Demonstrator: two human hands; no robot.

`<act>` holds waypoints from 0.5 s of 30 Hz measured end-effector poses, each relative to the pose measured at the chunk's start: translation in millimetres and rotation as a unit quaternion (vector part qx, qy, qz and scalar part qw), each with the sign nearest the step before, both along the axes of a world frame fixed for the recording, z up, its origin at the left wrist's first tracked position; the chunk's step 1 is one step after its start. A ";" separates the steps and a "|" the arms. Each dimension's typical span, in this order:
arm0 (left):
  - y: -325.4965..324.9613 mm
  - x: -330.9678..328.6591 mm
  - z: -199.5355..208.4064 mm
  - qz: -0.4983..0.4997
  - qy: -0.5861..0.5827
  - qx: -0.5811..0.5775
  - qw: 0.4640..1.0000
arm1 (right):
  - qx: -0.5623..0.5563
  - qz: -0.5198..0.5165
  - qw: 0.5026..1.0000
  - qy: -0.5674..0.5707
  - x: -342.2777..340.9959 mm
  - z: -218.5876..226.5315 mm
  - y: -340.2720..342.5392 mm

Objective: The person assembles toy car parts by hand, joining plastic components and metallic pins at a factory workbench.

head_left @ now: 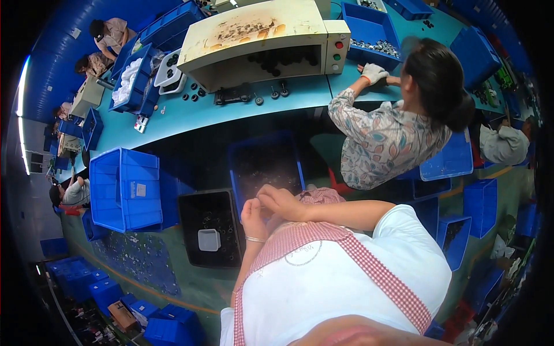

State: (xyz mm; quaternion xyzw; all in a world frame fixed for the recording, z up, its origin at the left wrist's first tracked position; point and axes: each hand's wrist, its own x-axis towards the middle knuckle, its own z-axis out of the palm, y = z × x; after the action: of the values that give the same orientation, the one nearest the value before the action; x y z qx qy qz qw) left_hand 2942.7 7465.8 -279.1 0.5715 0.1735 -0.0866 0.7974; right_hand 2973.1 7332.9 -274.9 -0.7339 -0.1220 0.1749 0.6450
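Observation:
My left hand [253, 220] and my right hand [281, 203] meet in front of my checked apron [323, 230]. Both are closed, with the fingertips pinched together; whatever they hold, if anything, is too small to make out. A bracelet circles my left wrist. Just beyond them stands a blue bin [232, 164] with dark contents. To its left lies a black tray [187, 230] with small dark ring-shaped parts and a white square container [209, 240] in it.
A cream machine [259, 23] with a dark opening stands on the green workbench [231, 118], small dark parts before it. At right a co-worker [392, 132] in a patterned top leans on the bench. Stacked blue crates [127, 190] stand at left, more blue bins [479, 207] at right.

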 end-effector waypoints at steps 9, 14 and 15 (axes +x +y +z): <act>-0.6 10.0 3.2 -0.009 0.030 -0.053 0.998 | 0.080 -0.052 0.994 -0.050 16.3 -5.6 3.3; 18.4 -0.1 8.8 0.007 0.049 -0.039 0.998 | 0.083 0.090 0.992 -0.018 5.6 -11.4 2.9; 20.9 -4.1 8.1 -0.013 0.047 -0.044 0.998 | 0.092 0.095 0.991 -0.007 1.7 -14.1 3.1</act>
State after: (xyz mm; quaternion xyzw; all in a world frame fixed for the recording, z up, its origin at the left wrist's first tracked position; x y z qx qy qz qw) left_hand 2938.6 7486.7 -271.0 0.5333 0.1997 -0.1311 0.8115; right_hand 2974.9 7336.1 -289.0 -0.6578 -0.2117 0.2184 0.6890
